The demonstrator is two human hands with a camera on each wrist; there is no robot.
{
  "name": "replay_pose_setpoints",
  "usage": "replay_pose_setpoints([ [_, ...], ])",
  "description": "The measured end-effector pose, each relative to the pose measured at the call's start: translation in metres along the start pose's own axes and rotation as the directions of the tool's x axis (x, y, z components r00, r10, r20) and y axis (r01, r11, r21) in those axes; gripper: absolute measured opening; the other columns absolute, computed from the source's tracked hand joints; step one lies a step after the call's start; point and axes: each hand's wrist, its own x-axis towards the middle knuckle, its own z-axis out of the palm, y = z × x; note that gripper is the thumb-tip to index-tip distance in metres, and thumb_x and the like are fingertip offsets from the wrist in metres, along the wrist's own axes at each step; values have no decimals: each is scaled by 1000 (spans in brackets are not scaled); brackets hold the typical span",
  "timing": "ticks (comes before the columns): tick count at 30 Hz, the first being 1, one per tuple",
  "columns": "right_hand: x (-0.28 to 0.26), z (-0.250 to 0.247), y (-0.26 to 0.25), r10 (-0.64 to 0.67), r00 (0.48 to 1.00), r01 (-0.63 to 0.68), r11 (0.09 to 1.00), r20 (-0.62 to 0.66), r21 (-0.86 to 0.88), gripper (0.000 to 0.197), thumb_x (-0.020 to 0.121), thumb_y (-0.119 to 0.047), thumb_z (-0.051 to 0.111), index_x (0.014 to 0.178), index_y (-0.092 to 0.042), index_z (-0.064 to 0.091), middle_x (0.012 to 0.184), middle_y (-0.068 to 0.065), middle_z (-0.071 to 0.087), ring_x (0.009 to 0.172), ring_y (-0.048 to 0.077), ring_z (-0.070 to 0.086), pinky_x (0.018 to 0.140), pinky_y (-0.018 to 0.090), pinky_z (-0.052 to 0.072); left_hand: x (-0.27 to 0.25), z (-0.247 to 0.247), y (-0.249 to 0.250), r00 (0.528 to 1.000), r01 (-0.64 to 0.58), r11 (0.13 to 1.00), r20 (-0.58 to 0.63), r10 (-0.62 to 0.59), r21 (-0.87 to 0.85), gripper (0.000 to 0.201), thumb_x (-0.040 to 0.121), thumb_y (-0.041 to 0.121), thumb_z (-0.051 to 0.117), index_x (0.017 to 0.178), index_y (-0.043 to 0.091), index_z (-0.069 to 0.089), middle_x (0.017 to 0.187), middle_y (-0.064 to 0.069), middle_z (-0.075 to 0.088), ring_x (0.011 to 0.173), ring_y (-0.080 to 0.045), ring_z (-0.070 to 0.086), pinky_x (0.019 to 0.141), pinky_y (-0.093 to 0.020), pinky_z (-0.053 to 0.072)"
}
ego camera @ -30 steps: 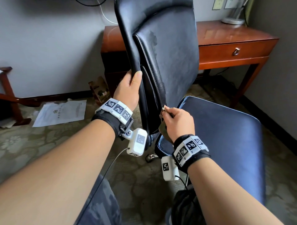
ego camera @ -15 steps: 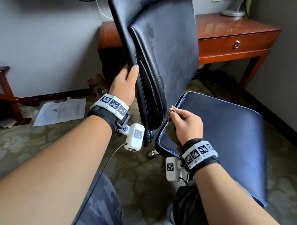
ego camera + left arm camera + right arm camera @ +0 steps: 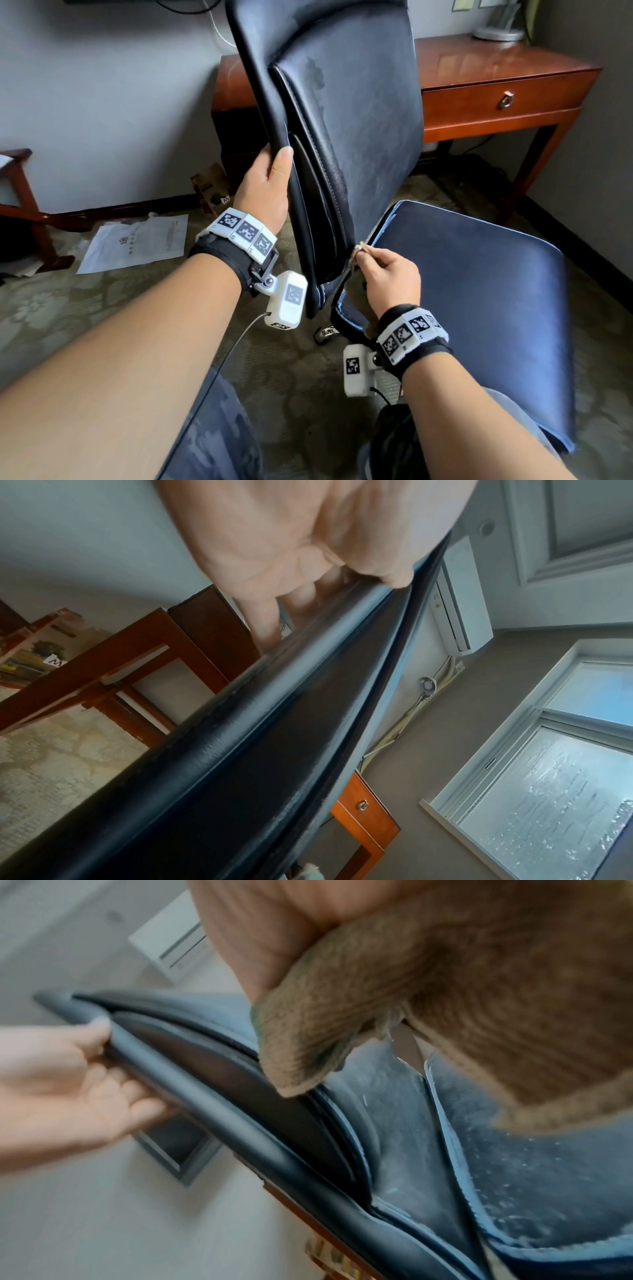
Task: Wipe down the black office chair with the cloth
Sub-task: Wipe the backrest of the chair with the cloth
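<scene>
The black office chair stands in front of me, its backrest (image 3: 349, 113) upright and its seat (image 3: 479, 308) to the right. My left hand (image 3: 263, 185) grips the backrest's left edge (image 3: 308, 696), thumb on the front and fingers behind. My right hand (image 3: 390, 277) holds a brown-tan cloth (image 3: 428, 1010) bunched in its fingers at the gap where backrest meets seat. In the head view only a small tip of the cloth (image 3: 359, 247) pokes out past the knuckles. The right wrist view shows dust specks on the seat (image 3: 534, 1172) and my left hand (image 3: 61, 1085) on the backrest edge.
A red-brown wooden desk (image 3: 496, 78) with a drawer stands behind the chair against the wall. Papers (image 3: 137, 241) and a small carton (image 3: 212, 188) lie on the patterned carpet at left. A dark wooden frame (image 3: 20, 202) stands at far left. A chair caster (image 3: 325, 332) shows under the seat.
The chair has turned a little, its seat swinging right. My right hand has moved right and slightly down with the cloth along the seat's back edge. The left hand keeps its grip on the backrest.
</scene>
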Motion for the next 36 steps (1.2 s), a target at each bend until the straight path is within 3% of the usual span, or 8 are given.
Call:
replay_pose_setpoints([
  [4, 10, -14, 8, 141, 984, -128, 984, -106, 122, 8, 87, -34, 74, 83, -39, 78, 87, -21, 76, 92, 0, 71, 82, 20, 51, -16, 2, 6, 999, -4, 989, -41, 10, 150, 47, 108, 56, 40, 146, 34, 56, 133, 7, 70, 121, -20, 63, 102, -28, 45],
  [9, 0, -14, 1, 12, 999, -9, 996, -31, 93, 7, 88, -34, 75, 92, -33, 80, 88, -24, 76, 89, -5, 69, 83, 18, 52, -28, 7, -14, 999, 41, 974, 13, -45, 223, 52, 103, 66, 37, 138, 32, 58, 121, 1, 72, 113, -28, 65, 105, -44, 49],
  [13, -9, 2, -7, -105, 993, 105, 994, 60, -1, 5, 91, -38, 73, 94, -39, 77, 86, -29, 73, 87, -12, 66, 76, 7, 48, -42, 16, -28, 989, 108, 955, 67, -131, 276, 50, 108, 58, 37, 126, 15, 56, 108, -13, 68, 96, -32, 62, 86, -40, 46],
  [18, -3, 16, 2, -97, 995, 101, 987, 35, -122, 19, 93, -44, 69, 101, -31, 79, 84, -21, 74, 87, -1, 68, 81, 26, 57, -43, 19, -41, 988, 118, 955, 63, -140, 271, 48, 109, 54, 38, 127, 13, 54, 109, -14, 67, 97, -32, 61, 84, -37, 42],
  [21, 0, 20, 9, -71, 995, 85, 974, 74, -210, 23, 95, -44, 65, 105, -30, 79, 84, -15, 75, 85, 6, 69, 80, 30, 58, -41, 21, -42, 987, 134, 953, 54, -154, 271, 45, 110, 52, 38, 120, 12, 54, 103, -14, 66, 94, -33, 59, 81, -36, 39],
  [24, 3, 21, 16, -3, 986, 60, 941, 167, -334, 23, 94, -42, 65, 106, -30, 79, 87, -9, 76, 87, 14, 69, 78, 30, 56, -36, 20, -40, 985, 141, 952, 59, -163, 272, 45, 110, 51, 39, 128, 13, 54, 107, -5, 63, 95, -27, 53, 84, -32, 34],
  [31, 14, -4, 16, 58, 998, -58, 996, -6, -63, 15, 88, -39, 73, 73, -39, 74, 74, -22, 73, 81, -1, 70, 81, 26, 57, -34, 22, -43, 987, 140, 957, 46, -157, 252, 49, 106, 59, 39, 124, 16, 54, 107, -15, 67, 94, -35, 63, 92, -47, 52],
  [36, 6, 11, 6, 17, 996, -16, 1000, 88, -6, 9, 87, -41, 75, 86, -34, 81, 77, -24, 74, 79, -5, 70, 72, 19, 54, -43, 27, -68, 982, 133, 950, 91, -165, 283, 38, 106, 61, 38, 117, 27, 52, 109, -20, 68, 94, -38, 65, 93, -53, 54],
])
